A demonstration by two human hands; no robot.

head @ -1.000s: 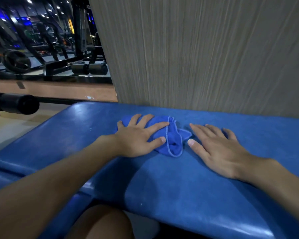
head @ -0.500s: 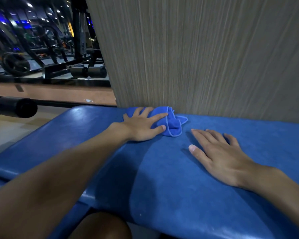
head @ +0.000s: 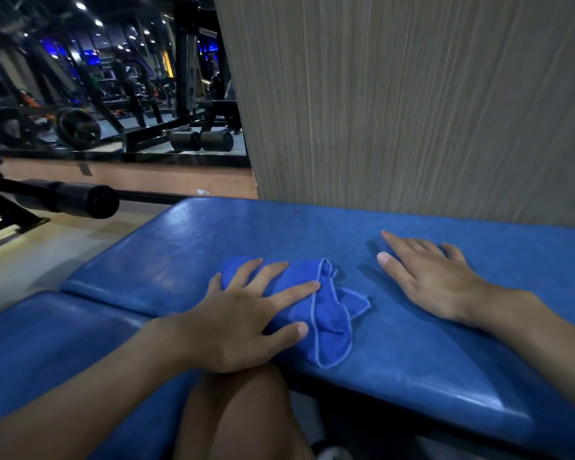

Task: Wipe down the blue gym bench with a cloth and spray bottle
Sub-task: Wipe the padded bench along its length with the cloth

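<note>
Two flat, open-fingered hands: left hand (head: 243, 317) presses blue cloth (head: 329, 327) onto bench pad (head: 180, 247), right hand (head: 432, 280) braces; wiping seems partway.

The left hand (head: 246, 320), pressing flat on the blue cloth (head: 329, 313), has drawn back across the bench pad (head: 412, 360). Half a second ago hand and cloth were at the pad's far edge, against the foot of the wood-grain wall panel (head: 412, 111); now they are at the near edge, with a cloth corner hanging towards that rim. The cloth lay beyond the right hand's (head: 435, 283) fingertips then and now lies closer than them. The left fingers are spread wider, and the heel of that hand now overlaps the person's knee (head: 243, 410).
</note>
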